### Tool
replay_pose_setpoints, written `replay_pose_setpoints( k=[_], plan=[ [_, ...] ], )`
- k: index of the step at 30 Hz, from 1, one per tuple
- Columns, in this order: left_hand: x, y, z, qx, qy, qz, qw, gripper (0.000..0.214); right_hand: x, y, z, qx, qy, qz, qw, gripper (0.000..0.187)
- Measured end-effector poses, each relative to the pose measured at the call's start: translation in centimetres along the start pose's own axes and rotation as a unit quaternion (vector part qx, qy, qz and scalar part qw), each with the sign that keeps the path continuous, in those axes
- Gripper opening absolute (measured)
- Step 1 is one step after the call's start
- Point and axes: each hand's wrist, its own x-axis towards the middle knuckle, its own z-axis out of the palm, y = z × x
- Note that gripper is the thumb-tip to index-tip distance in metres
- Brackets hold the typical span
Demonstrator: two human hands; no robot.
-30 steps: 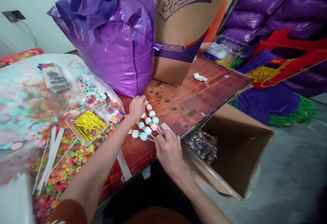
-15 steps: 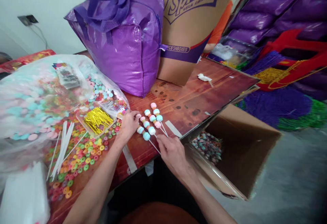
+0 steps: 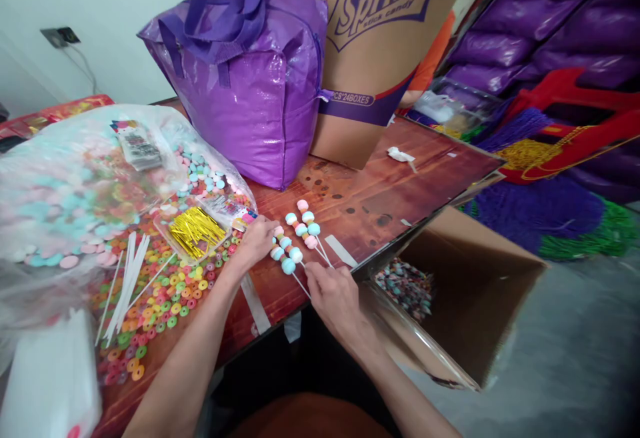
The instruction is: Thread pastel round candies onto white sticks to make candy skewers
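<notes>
Pastel pink, white and blue candies are threaded on white sticks and lie on the reddish wooden table. My left hand [image 3: 259,243] is closed at the top end of the nearer candy skewer [image 3: 296,255], its fingertips pinching around the end candy. Further down, my right hand [image 3: 333,289] has closed its fingers on that skewer's white stick. Beside it lies another candy skewer [image 3: 288,265], its stick running down by my right fingers. Just beyond rest two more, including a farther candy skewer [image 3: 313,229].
To the left are gold twist ties [image 3: 196,233] in a clear tray, white sticks [image 3: 129,285], loose ring candies [image 3: 173,321] and a clear bag of candies [image 3: 45,198]. A purple bag [image 3: 250,105] and Sprite carton [image 3: 345,138] stand behind. An open cardboard box [image 3: 480,291] sits right, below the table edge.
The view has shifted slightly. Both hands stay at the nearer skewers, with the left fingers drawn a little closer around the candy end.
</notes>
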Motion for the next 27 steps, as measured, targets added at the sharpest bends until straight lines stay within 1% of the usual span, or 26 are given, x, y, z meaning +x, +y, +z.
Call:
replay_pose_setpoints(
  k=[5, 8, 11, 16, 23, 25, 27],
  plan=[
    [-0.1, -0.5, -0.4, -0.026, -0.029, 0.035, 0.999, 0.027, 0.6, -1.3, 0.2, -0.09, 0.031, -0.016, 0.995, 0.03],
    [-0.3, -0.4, -0.2, -0.021, -0.013, 0.038, 0.999, 0.024, 0.9, -1.7, 0.5, -0.11, 0.039, -0.021, 0.993, 0.028],
    [-0.5, 0.0, 0.2, -0.004, 0.017, 0.019, 1.0, 0.024, 1.1, -1.7, 1.0, -0.111, 0.043, -0.026, 0.993, 0.028],
    [-0.9, 0.8, 0.6, 0.013, 0.036, 0.007, 0.999, 0.027, 1.3, -1.7, 1.7, -0.098, 0.045, -0.035, 0.994, 0.029],
    [-1.4, 1.6, 1.1, 0.074, 0.031, -0.028, 0.996, 0.03, 1.8, -2.7, 2.9, -0.085, 0.023, -0.014, 0.996, 0.029],
    [-1.6, 1.7, 0.9, 0.074, 0.021, -0.028, 0.997, 0.031, 1.7, -2.8, 2.9, -0.083, 0.021, -0.006, 0.996, 0.029],
    [-1.9, 1.7, 0.3, 0.07, 0.011, -0.028, 0.997, 0.031, 1.5, -2.5, 2.8, -0.085, 0.026, 0.001, 0.996, 0.03]
  ],
)
